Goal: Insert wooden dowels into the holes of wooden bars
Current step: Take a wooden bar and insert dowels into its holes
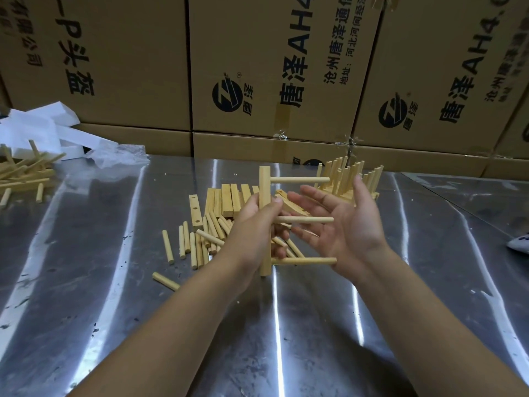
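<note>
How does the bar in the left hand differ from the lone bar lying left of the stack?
The held bar stands upright, gripped by the left hand; the lone bar lies flat on the table. The held bar carries three dowels pointing right; the lone bar's holes are empty. Both are pale wood.

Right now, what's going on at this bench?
A person's left hand grips a wooden bar upright, with three dowels seated in it, pointing right. The right hand is open, palm facing the dowel ends. Behind them, loose dowels and empty bars lie on the metal table; finished bars stand at back right.
</note>
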